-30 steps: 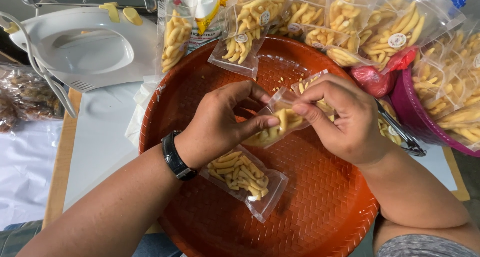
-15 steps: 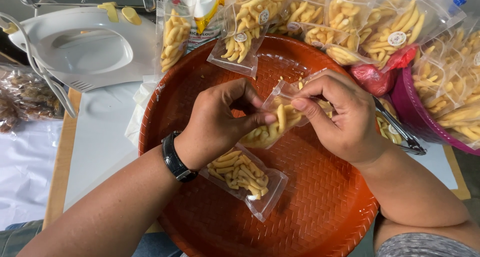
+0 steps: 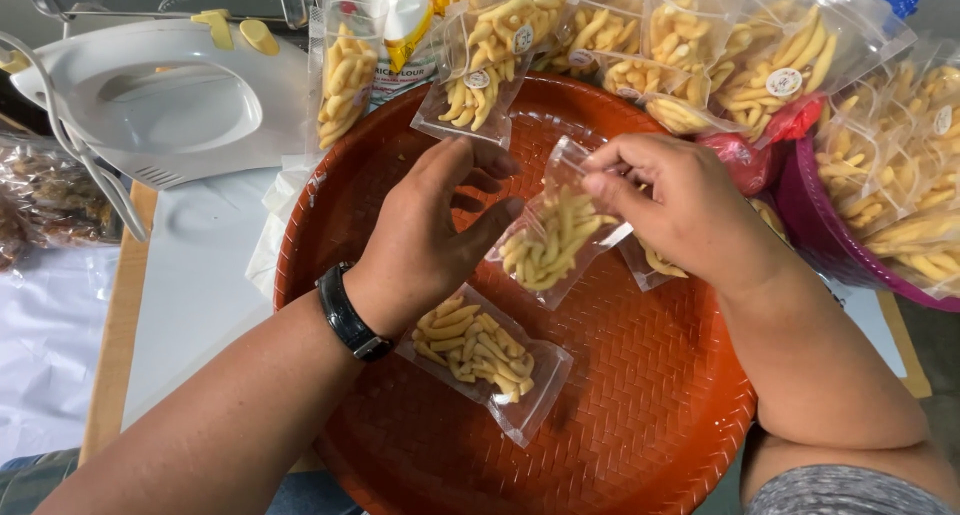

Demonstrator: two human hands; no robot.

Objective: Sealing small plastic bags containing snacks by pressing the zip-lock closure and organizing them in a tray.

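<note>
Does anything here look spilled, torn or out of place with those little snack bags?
Nothing stands out. The right hand pinches the top of a clear packet of yellow sticks, and the left hand steadies it over the woven orange tray. Another packet lies flat on the tray, intact. No loose sticks show.

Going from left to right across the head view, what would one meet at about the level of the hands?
White appliance → orange woven tray → left hand → clear pouch of yellow snack sticks → right hand → purple basket of filled pouches.
</note>
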